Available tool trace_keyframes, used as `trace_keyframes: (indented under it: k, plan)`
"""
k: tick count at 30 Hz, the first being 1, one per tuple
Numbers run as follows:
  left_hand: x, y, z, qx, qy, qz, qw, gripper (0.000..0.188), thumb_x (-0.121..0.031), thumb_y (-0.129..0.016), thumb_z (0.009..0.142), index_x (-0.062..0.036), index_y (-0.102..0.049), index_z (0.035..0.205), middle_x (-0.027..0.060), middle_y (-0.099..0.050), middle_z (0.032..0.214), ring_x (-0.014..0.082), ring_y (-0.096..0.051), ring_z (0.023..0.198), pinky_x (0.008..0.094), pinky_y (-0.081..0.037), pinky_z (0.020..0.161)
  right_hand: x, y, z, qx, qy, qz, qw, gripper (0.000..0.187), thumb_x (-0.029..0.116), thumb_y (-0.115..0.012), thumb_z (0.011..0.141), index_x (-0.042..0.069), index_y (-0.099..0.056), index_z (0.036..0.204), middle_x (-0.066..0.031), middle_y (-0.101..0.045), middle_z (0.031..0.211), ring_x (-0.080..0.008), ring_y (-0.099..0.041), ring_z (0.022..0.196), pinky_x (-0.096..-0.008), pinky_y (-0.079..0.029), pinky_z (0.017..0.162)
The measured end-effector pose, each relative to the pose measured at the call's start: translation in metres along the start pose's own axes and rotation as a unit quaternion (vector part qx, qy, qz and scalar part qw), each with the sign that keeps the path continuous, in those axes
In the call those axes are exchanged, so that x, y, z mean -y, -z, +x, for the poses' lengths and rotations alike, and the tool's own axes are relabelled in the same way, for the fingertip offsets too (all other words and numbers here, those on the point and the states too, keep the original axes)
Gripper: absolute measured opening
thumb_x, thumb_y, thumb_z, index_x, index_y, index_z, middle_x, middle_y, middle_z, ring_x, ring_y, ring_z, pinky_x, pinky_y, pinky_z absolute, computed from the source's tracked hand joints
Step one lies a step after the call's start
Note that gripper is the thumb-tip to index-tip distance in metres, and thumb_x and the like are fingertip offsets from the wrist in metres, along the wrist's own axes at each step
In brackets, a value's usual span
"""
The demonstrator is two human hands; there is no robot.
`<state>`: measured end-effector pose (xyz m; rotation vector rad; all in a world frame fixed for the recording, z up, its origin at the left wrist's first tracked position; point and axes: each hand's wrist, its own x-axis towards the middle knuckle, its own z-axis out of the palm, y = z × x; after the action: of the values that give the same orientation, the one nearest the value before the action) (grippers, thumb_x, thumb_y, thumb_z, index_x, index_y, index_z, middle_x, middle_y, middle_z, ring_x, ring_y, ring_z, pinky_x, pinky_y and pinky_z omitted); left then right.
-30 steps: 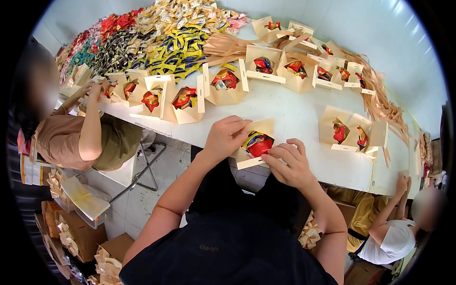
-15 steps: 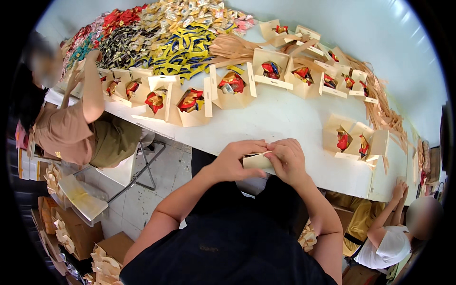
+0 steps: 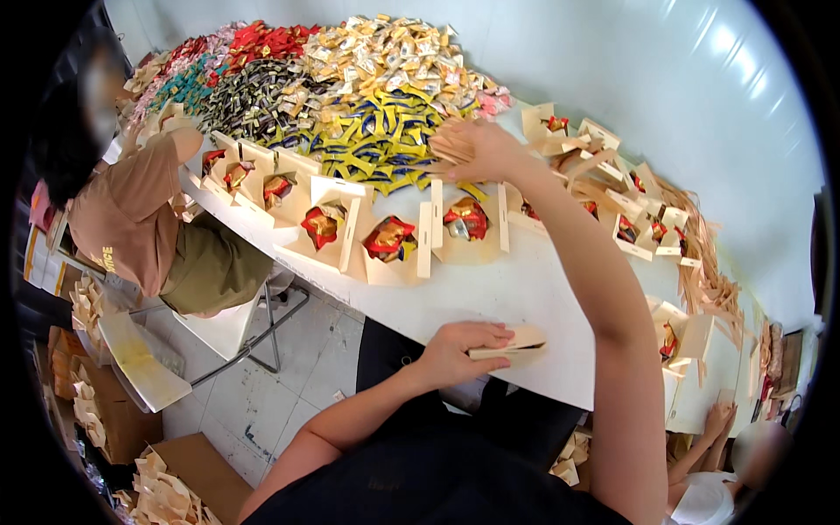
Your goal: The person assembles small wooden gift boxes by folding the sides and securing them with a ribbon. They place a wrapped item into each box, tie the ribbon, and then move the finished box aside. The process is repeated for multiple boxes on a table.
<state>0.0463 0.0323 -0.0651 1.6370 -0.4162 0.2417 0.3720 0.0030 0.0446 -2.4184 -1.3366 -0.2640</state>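
Note:
Near the table's front edge my left hand [image 3: 459, 354] grips a small cream cardboard box [image 3: 530, 341], folded nearly closed with a dark slit along its side. My right arm stretches far across the table. At its end my right hand [image 3: 490, 150] has its fingers closed around the ends of a bundle of flat tan strips [image 3: 451, 144], beside a heap of yellow-and-blue wrapped sweets [image 3: 372, 140]. Just in front of that reach, an open cream box [image 3: 468, 249] holds red and gold wrapped sweets. My right forearm hides some of the other boxes.
More open filled boxes [image 3: 385, 262] stand in a row on the white table [image 3: 455, 302]. Heaps of coloured wrapped sweets [image 3: 271, 96] cover the far left. A person in a brown shirt [image 3: 127, 223] sits at left; another in white [image 3: 707, 499] works at lower right.
My right hand has left the cream box and reached forward to the tan strips. My left hand keeps the box alone. The view has shifted, so the table sits lower.

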Motion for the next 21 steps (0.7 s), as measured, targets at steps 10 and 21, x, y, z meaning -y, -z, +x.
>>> trace_keyframes:
  k: [10, 21]
  plan:
    - [0.000, 0.003, -0.001, 0.013, -0.002, 0.006, 1.000, 0.032, -0.018, -0.094, 0.086, 0.0004, -0.081, 0.110, 0.0141, -0.081, 0.124, 0.0326, -0.076, 0.122, 0.0405, -0.060, 0.107, -0.112, -0.045, 0.047, 0.017, -0.012, -0.009, 1.000, 0.039, 0.037, -0.068, 0.102, 0.005, -0.076, 0.122, -0.0223, -0.077, 0.111, -0.0422, -0.073, 0.102, -0.0512, -0.058, 0.091]
    - [-0.003, 0.005, 0.002, 0.005, -0.019, 0.032, 0.999, 0.036, -0.018, -0.094, 0.085, 0.0000, -0.081, 0.113, 0.0138, -0.081, 0.127, 0.0313, -0.075, 0.124, 0.0394, -0.059, 0.107, -0.083, -0.040, 0.036, 0.144, -0.097, -0.052, 0.983, 0.043, 0.042, -0.071, 0.098, 0.003, -0.072, 0.114, -0.0228, -0.077, 0.109, -0.0402, -0.074, 0.107, -0.0497, -0.059, 0.095]
